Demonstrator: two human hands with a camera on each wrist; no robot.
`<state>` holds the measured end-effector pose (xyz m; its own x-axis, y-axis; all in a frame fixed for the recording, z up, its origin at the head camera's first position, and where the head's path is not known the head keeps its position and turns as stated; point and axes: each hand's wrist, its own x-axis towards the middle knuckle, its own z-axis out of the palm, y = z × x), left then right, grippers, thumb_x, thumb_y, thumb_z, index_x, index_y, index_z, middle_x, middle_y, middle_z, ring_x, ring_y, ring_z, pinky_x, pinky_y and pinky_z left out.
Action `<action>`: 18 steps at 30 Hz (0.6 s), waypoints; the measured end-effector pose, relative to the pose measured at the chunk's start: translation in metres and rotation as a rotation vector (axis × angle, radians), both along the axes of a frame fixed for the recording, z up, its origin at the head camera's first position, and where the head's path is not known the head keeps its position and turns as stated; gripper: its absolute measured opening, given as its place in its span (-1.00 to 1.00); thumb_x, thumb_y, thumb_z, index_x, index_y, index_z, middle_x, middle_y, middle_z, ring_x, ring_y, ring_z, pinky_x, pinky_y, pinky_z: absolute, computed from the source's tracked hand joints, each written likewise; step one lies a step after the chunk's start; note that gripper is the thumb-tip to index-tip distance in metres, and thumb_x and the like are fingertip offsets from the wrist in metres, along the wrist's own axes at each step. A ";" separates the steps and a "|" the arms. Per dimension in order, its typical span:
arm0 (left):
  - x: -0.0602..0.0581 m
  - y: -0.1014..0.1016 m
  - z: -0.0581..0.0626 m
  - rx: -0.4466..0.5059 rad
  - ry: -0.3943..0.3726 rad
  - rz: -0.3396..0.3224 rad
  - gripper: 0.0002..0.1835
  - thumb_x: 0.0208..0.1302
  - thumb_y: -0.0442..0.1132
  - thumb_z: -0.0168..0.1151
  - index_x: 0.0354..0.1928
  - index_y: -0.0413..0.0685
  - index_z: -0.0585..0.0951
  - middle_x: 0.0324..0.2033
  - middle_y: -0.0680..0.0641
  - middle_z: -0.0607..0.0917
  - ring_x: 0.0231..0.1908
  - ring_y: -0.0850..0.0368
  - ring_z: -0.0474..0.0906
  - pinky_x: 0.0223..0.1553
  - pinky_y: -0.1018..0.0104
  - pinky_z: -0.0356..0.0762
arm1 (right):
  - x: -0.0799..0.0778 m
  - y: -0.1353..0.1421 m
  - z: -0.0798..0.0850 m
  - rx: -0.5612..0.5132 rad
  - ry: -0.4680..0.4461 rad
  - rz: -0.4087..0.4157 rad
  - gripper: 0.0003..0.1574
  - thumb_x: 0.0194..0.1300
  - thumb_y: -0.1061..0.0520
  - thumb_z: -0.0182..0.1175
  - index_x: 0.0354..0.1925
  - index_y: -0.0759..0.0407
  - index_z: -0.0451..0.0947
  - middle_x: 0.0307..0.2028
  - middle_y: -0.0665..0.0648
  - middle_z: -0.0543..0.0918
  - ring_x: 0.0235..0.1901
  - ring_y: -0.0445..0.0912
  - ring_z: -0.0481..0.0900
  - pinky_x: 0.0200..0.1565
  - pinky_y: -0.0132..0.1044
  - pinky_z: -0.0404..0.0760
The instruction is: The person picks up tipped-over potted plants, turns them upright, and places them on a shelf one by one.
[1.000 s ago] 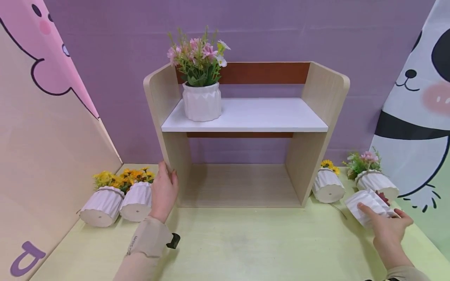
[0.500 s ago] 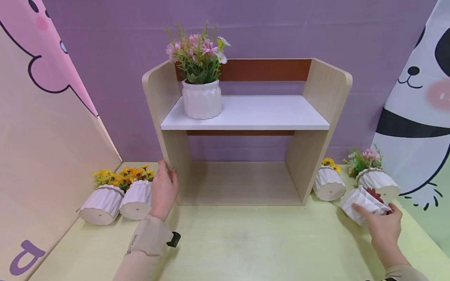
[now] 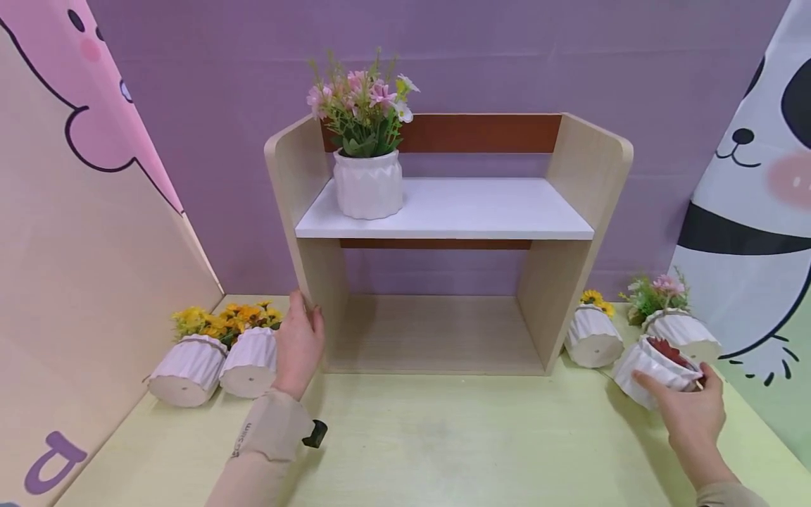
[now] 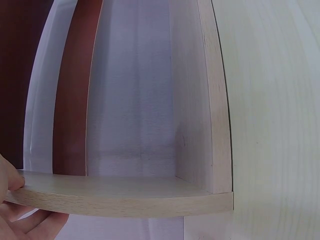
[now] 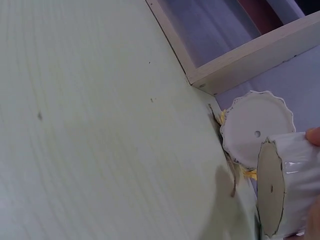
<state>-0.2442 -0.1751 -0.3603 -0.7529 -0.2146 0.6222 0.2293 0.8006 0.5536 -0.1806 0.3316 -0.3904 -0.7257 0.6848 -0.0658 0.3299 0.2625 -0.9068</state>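
Note:
A two-tier wooden desktop shelf (image 3: 443, 208) stands at the back of the table. My left hand (image 3: 299, 346) grips the front edge of its left side panel (image 4: 125, 204), thumb on one face and fingers on the other. At the right, my right hand (image 3: 690, 415) holds a white ribbed flowerpot (image 3: 652, 373) with a dark red plant in it. This pot is tilted, its bottom facing the shelf in the right wrist view. On the shelf's white upper board, at the left, stands a white pot of pink flowers (image 3: 367, 184).
Two white pots (image 3: 190, 370) with yellow and orange flowers lie tipped left of the shelf. Right of it lie a pot with yellow flowers (image 3: 593, 338) and a pot with pink flowers and greenery (image 3: 678, 327). A purple cloth (image 3: 481, 56) hangs behind.
My right hand has moved slightly left and turned the held pot, so its rim and red plant now show more. The left hand keeps its grip on the shelf panel.

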 end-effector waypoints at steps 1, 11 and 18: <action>0.000 0.000 0.000 -0.001 0.001 0.002 -0.64 0.30 -0.29 0.00 0.07 -0.31 0.24 -0.19 -0.44 0.57 -0.43 -0.33 0.58 -0.53 -0.09 0.55 | -0.003 0.005 -0.005 0.002 0.000 -0.005 0.36 -0.09 -0.16 0.38 0.42 0.02 -0.29 0.41 0.17 -0.07 0.35 0.07 0.01 0.32 -0.10 0.10; 0.002 0.001 0.002 0.001 -0.020 -0.004 -0.64 0.31 -0.30 -0.02 0.07 -0.31 0.24 -0.16 -0.43 0.56 -0.39 -0.33 0.58 -0.49 -0.08 0.57 | -0.028 0.054 -0.038 0.018 0.085 0.011 0.37 -0.33 -0.19 0.51 0.34 -0.36 -0.13 0.32 -0.04 0.12 0.21 -0.17 0.20 0.00 -0.53 0.45; 0.003 0.001 0.003 0.010 -0.019 -0.009 -0.62 0.31 -0.30 -0.01 0.10 -0.32 0.23 -0.14 -0.44 0.55 -0.37 -0.34 0.58 -0.47 -0.09 0.57 | 0.006 0.000 0.028 0.046 0.114 0.030 0.19 -0.12 -0.02 0.44 0.35 -0.23 -0.05 0.14 -0.08 0.24 0.04 -0.23 0.22 -0.38 -0.74 0.33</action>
